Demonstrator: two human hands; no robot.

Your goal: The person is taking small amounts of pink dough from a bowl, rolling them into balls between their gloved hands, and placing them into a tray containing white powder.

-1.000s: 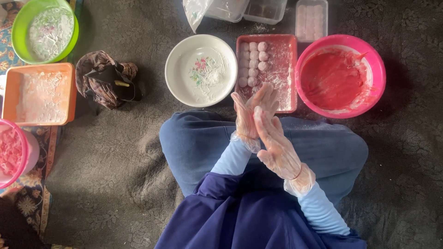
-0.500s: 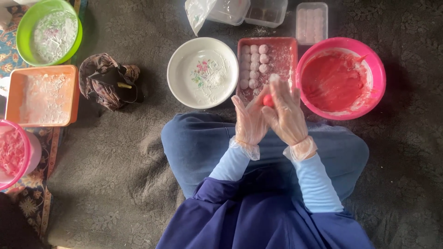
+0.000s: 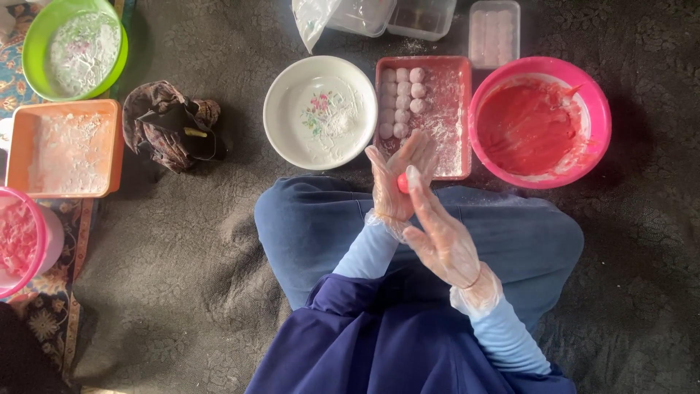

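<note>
Change: half a second ago the right hand (image 3: 441,237) lay over the top of the red dough ball (image 3: 402,182); now it has slid back toward the body, so the ball shows at its fingertips.
Left hand (image 3: 394,182): gloved, palm flat and open, pressing the ball against the right palm.
Right hand: gloved, fingers straight, not clenched; the ball sits between both palms.
Around, left to right: green bowl (image 3: 33,44), orange tray (image 3: 18,146), crumpled dark cloth (image 3: 168,124), white plate (image 3: 284,109), red tray (image 3: 459,117) with pale floured balls (image 3: 401,98), pink bowl (image 3: 598,124) of red paste.
In the way: the hands cover the red tray's near edge.
Cut off: a pink tub (image 3: 40,241) at the left edge; clear boxes (image 3: 426,18) along the top.
</note>
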